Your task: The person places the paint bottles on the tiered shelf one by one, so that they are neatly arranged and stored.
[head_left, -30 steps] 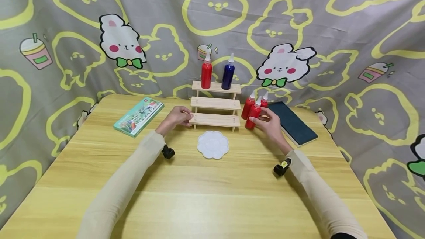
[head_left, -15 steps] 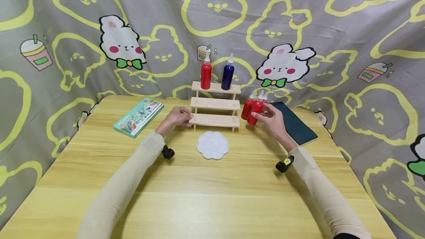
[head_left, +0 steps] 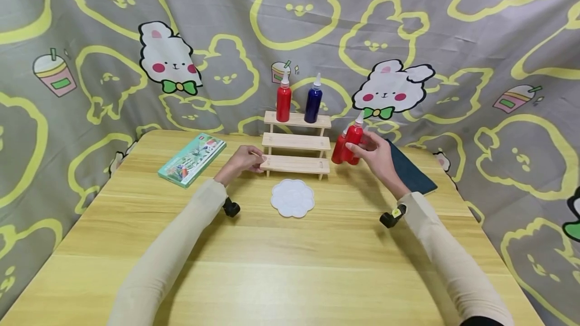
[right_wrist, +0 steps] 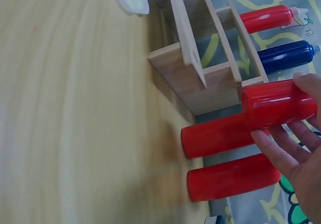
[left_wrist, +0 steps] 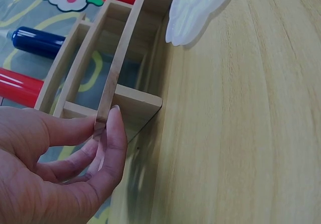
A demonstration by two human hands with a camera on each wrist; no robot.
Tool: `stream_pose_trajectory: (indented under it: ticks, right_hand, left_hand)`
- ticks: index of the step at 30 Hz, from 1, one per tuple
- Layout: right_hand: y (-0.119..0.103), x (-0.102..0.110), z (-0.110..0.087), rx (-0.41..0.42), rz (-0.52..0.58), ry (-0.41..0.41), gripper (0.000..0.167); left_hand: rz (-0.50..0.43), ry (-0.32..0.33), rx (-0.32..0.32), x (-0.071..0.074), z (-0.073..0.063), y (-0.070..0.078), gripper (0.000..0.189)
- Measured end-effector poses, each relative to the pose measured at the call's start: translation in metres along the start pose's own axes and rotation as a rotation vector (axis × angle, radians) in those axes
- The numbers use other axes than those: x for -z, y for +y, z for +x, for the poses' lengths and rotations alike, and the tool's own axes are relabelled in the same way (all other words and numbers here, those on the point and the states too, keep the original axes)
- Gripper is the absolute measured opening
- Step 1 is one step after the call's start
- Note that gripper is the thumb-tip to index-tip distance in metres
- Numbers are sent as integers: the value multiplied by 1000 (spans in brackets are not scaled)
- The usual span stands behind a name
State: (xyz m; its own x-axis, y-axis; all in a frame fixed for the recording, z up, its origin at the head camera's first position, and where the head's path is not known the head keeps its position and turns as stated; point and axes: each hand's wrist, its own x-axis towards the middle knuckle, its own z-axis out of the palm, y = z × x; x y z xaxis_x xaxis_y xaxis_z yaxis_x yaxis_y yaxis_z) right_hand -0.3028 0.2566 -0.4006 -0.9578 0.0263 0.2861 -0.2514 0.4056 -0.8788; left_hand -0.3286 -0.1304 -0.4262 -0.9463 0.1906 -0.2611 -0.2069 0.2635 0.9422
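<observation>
My left hand point(head_left: 246, 159) pinches the left end of the lowest step of a three-step wooden rack point(head_left: 296, 164); in the left wrist view the thumb and fingers point(left_wrist: 116, 143) meet around the board's end. A red squeeze bottle point(head_left: 354, 137) with a white pointed cap is held by my right hand point(head_left: 377, 157), lifted off the table. Two more red bottles point(right_wrist: 215, 135) stand on the table beside the rack, partly hidden behind the held one in the head view. On the top step stand a red bottle point(head_left: 283, 102) and a dark blue bottle point(head_left: 313, 103).
A white flower-shaped palette point(head_left: 292, 198) lies in front of the rack. To the left lies a green illustrated box point(head_left: 192, 160). A dark flat case point(head_left: 410, 170) lies behind my right hand. A patterned curtain point(head_left: 217, 24) hangs behind the wooden table point(head_left: 290, 265).
My right hand has raised the red bottle off the table, up and slightly to the right. The left hand stays at the rack's end.
</observation>
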Motion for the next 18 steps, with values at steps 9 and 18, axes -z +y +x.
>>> stream_pose_trajectory:
  ticks: [9, 18]
  right_hand:
    - [-20, -11, 13, -1, 111, -23, 59]
    - [-36, -37, 27, 58, 161, -80, 60]
  left_hand:
    - [4, -7, -14, 1, 0, 1, 30]
    - [4, -16, -11, 2, 1, 2, 29]
